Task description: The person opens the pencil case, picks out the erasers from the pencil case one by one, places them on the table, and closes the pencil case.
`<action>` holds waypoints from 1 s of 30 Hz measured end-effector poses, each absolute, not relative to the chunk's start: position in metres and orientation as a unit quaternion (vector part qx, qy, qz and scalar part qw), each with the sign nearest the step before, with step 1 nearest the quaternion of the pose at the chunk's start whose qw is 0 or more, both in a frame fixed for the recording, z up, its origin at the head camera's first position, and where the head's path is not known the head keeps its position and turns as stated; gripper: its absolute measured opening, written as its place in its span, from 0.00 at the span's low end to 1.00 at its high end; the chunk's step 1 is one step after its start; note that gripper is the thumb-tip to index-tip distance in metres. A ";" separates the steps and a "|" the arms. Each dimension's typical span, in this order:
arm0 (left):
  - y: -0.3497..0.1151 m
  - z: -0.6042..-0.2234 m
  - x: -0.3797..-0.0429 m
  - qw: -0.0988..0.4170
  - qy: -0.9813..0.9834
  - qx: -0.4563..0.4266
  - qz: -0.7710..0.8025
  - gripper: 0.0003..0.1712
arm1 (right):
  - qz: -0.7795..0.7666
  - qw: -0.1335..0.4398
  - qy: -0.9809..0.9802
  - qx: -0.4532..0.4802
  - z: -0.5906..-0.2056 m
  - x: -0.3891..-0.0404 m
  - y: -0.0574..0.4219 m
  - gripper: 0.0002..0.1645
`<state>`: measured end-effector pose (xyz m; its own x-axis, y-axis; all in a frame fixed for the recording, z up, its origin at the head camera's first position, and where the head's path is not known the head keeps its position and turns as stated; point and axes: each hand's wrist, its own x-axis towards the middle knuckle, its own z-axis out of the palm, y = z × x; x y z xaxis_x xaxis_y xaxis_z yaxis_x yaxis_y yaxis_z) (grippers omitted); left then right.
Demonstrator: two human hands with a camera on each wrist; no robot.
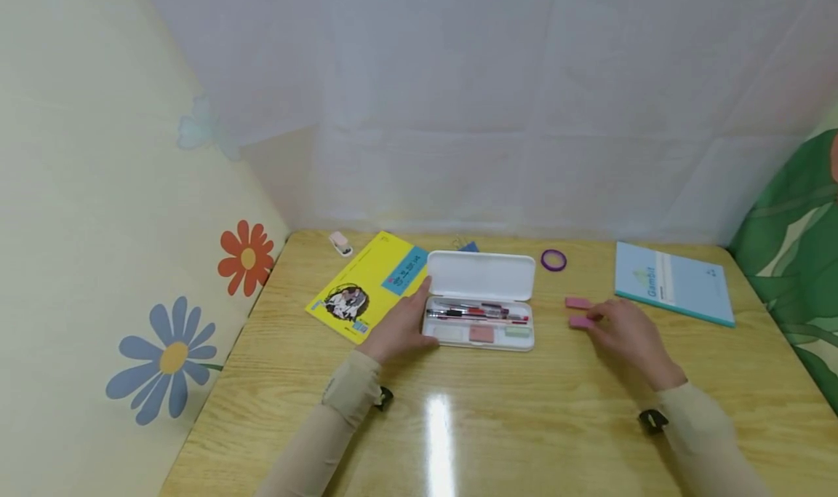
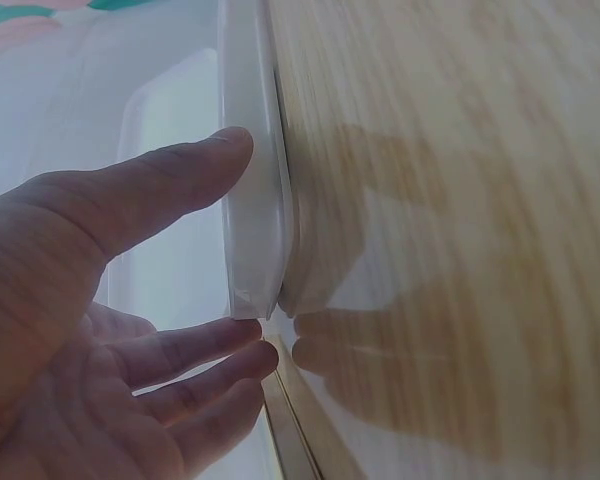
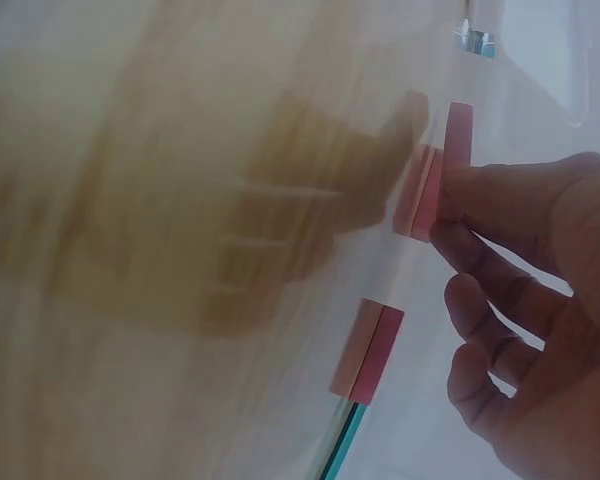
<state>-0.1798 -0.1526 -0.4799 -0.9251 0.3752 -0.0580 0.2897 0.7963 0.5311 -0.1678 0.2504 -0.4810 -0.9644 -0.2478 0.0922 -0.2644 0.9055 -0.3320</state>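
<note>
An open white pencil case (image 1: 481, 298) holds several pens (image 1: 481, 311), a pink eraser (image 1: 481, 334) and a pale green one (image 1: 517, 332). My left hand (image 1: 399, 326) rests at its left end, thumb along the front wall, other fingers loosely bent in the left wrist view. Right of the case, my right hand (image 1: 625, 333) pinches a pink eraser-like block (image 3: 460, 130) between thumb and forefinger, slightly above the table. Behind it another pink block (image 1: 577, 303) lies on the tabletop. The right wrist view shows a pink block (image 3: 383, 355) lower down, beside the curled fingers.
A yellow booklet (image 1: 366, 282) lies left of the case, with a pink stapler (image 1: 340, 244) beyond it. Behind the lid sits a blue binder clip (image 1: 469, 247). A purple tape roll (image 1: 553, 260) and a light-blue notebook (image 1: 674, 282) lie to the right, before a white curtain (image 1: 425, 118).
</note>
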 end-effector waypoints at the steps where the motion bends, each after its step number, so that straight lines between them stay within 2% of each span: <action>1: -0.153 -0.480 -0.180 0.080 0.944 0.176 0.266 0.72 | 0.173 0.022 -0.976 0.129 -0.482 -0.168 0.251 0.15; 10: -0.153 -0.479 -0.180 0.082 0.945 0.172 0.266 0.72 | 0.156 0.011 -0.977 0.143 -0.485 -0.171 0.254 0.07; 24: -0.154 -0.479 -0.179 0.087 0.946 0.167 0.263 0.71 | 0.158 -0.029 -0.978 0.131 -0.484 -0.173 0.252 0.05; 26: -0.153 -0.479 -0.179 0.087 0.946 0.168 0.263 0.71 | 0.154 -0.031 -0.979 0.127 -0.482 -0.173 0.251 0.08; 30: -0.153 -0.478 -0.178 0.083 0.946 0.172 0.263 0.71 | 0.154 -0.003 -0.980 0.122 -0.474 -0.170 0.246 0.19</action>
